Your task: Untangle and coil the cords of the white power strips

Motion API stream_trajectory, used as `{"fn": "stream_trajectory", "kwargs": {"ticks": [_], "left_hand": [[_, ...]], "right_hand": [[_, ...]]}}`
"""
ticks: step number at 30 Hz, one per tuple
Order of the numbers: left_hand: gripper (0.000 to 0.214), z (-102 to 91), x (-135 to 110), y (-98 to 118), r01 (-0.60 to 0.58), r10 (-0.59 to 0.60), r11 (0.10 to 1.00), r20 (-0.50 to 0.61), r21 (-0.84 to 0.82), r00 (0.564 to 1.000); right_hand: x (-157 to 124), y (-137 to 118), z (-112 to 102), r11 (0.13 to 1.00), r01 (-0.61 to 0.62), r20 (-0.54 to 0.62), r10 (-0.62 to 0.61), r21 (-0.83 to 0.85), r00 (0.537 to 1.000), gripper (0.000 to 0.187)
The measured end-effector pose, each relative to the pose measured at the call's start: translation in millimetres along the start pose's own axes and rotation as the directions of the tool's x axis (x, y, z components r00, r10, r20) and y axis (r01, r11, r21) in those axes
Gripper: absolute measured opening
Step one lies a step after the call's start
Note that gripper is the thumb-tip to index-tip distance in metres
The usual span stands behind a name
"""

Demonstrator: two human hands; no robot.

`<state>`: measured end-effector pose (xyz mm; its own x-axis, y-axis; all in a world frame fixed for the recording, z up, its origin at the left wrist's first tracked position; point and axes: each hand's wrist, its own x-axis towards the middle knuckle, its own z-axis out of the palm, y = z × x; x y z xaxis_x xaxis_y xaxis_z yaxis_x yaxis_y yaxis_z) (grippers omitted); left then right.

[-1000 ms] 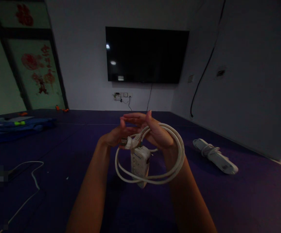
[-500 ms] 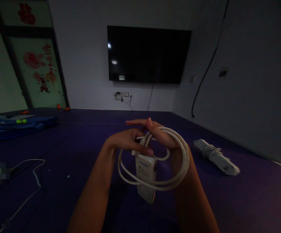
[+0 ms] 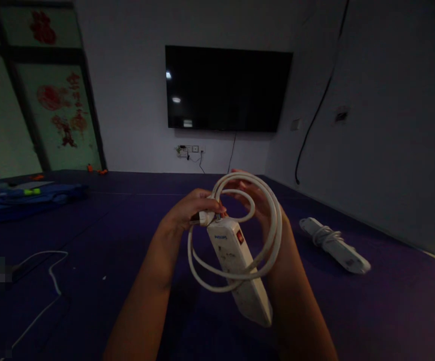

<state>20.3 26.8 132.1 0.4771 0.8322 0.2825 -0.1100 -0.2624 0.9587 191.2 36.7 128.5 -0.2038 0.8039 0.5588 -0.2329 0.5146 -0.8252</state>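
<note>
A white power strip (image 3: 236, 263) with a red switch hangs tilted in front of me, its lower end toward the right. My left hand (image 3: 197, 208) is closed at its top end, pinching the white plug (image 3: 206, 217) and the base of the cord. Loose loops of the white cord (image 3: 277, 220) circle in front of the strip and stand up on the right. Behind these loops is my right hand (image 3: 257, 198), its fingers apart and partly covered by the cord; I see no firm grip there.
Another white power strip (image 3: 336, 245), its cord wound round it, lies on the purple floor (image 3: 127, 240) to the right. A thin white cable (image 3: 54, 276) runs along the left. Blue cloth (image 3: 52, 196) lies further back, and a television (image 3: 228, 87) hangs on the wall.
The power strip has swung so its lower end points right, and its red switch now shows. The cord loops have risen. My right hand has moved from above the left hand to behind the loops.
</note>
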Motion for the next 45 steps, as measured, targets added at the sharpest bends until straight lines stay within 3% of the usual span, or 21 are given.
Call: {"fn": "stream_trajectory", "kwargs": {"ticks": [2, 3, 4, 5, 6, 7, 9, 11, 14, 19, 23, 31, 36, 40, 42, 45], "left_hand": [[0.006, 0.0, -1, 2, 0.002, -0.004, 1.0, -0.107, -0.021, 0.994], [0.006, -0.1, -1, 3, 0.011, -0.015, 1.0, -0.155, -0.023, 0.988], [0.006, -0.1, -1, 2, 0.024, -0.027, 1.0, -0.204, -0.018, 0.979], [0.006, -0.1, 0, 1, 0.031, -0.032, 0.999, -0.249, -0.007, 0.968], [0.007, 0.0, 1, 0, 0.03, -0.026, 1.0, -0.288, 0.008, 0.957], [0.007, 0.2, 2, -1, 0.02, -0.011, 0.999, -0.315, 0.026, 0.949], [0.01, 0.7, 3, -2, -0.016, 0.039, 0.997, -0.344, 0.069, 0.938], [0.012, 0.9, 3, -2, -0.037, 0.076, 0.993, -0.361, 0.114, 0.929], [0.013, 0.1, 3, -1, -0.022, 0.074, 0.99, -0.391, 0.137, 0.917], [0.013, 0.7, 5, 0, 0.005, 0.056, 0.99, -0.438, 0.138, 0.897], [0.012, 3.8, 6, 0, -0.032, 0.139, 0.974, -0.484, 0.222, 0.864], [0.007, 1.9, 2, 3, -0.14, 0.407, 0.877, -0.556, 0.46, 0.724], [0.007, -3.5, 4, 0, -0.156, 0.459, 0.841, -0.531, 0.517, 0.712], [0.014, -8.7, 5, -2, -0.143, 0.533, 0.785, -0.539, 0.603, 0.652], [0.016, -12.2, 2, 0, -0.139, 0.56, 0.762, -0.534, 0.633, 0.633], [0.017, -18.4, -4, 4, -0.104, 0.558, 0.738, -0.517, 0.667, 0.649]], "right_hand": [[7, -10, -4, 0.982, 0.164, -0.239, -0.182, -0.095, 0.954, 0.021], [7, -18, -4, 0.948, 0.28, -0.354, -0.317, -0.154, 0.88, 0.019], [5, -27, -2, 0.893, 0.391, -0.44, -0.45, -0.222, 0.777, 0.016], [0, -36, 0, 0.839, 0.471, -0.48, -0.543, -0.273, 0.689, 0.015], [-7, -44, 4, 0.792, 0.528, -0.476, -0.608, -0.308, 0.635, 0.015], [-15, -51, 7, 0.772, 0.531, -0.4, -0.635, -0.348, 0.661, 0.014], [-28, -59, 13, 0.763, 0.381, -0.167, -0.529, -0.522, 0.832, 0.014], [-31, -57, 14, 0.668, 0.219, -0.089, -0.395, -0.711, 0.914, 0.015], [-20, -41, 11, 0.572, 0.125, -0.113, -0.362, -0.81, 0.925, 0.017], [2, -21, 7, 0.627, 0.153, -0.082, -0.33, -0.764, 0.94, 0.014], [4, -19, 8, 0.665, 0.204, -0.071, -0.362, -0.718, 0.93, 0.013], [-1, -26, 10, 0.623, 0.31, -0.037, -0.479, -0.718, 0.877, 0.015], [-3, -29, 7, 0.597, 0.337, 0.003, -0.489, -0.728, 0.872, 0.015], [-1, -29, 4, 0.585, 0.347, 0.007, -0.504, -0.733, 0.864, 0.015], [0, -29, 2, 0.558, 0.343, -0.035, -0.557, -0.756, 0.829, 0.015], [1, -28, -4, 0.517, 0.299, -0.174, -0.682, -0.802, 0.711, 0.016]]}}
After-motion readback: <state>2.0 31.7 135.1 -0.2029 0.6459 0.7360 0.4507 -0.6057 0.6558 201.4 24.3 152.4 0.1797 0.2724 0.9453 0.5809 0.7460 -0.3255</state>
